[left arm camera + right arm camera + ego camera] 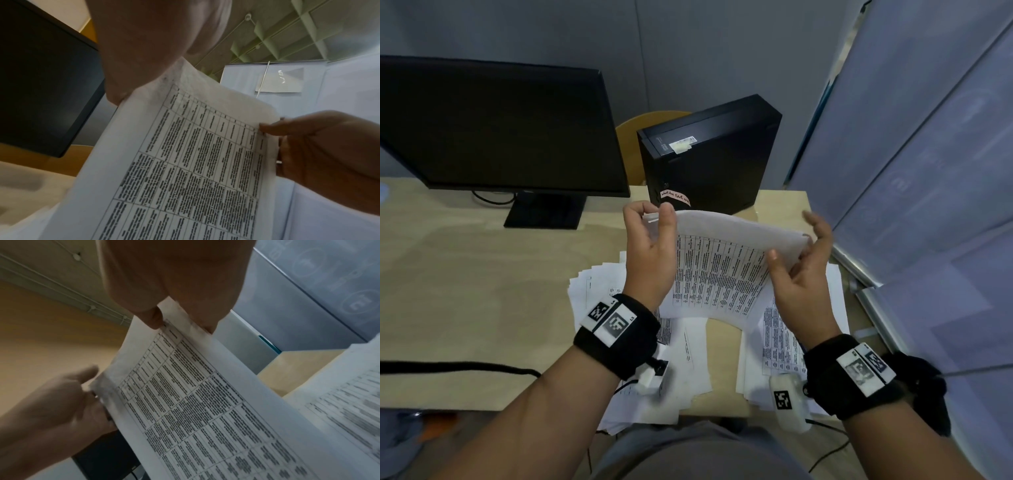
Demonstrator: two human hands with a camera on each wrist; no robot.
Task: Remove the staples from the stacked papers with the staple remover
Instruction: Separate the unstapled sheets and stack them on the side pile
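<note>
Both hands hold a set of printed papers (719, 270) with tables on them, raised above the desk (482, 291). My left hand (654, 219) pinches the top left corner, thumb in front and fingers behind. My right hand (791, 250) pinches the top right corner, where the top sheet curls back. In the left wrist view the papers (195, 162) hang from my left hand (139, 65), with the right hand (271, 129) at their far edge. The right wrist view shows the right hand (180, 318) on the papers (195, 402) and the left hand (82, 381) opposite. I cannot make out a staple remover.
Several loose printed sheets (640, 359) lie spread on the desk under my hands. A black monitor (493, 126) stands at the back left and a black computer case (709, 154) behind the papers. A partition (928, 171) closes the right side. A cable (448, 366) runs along the desk's front left.
</note>
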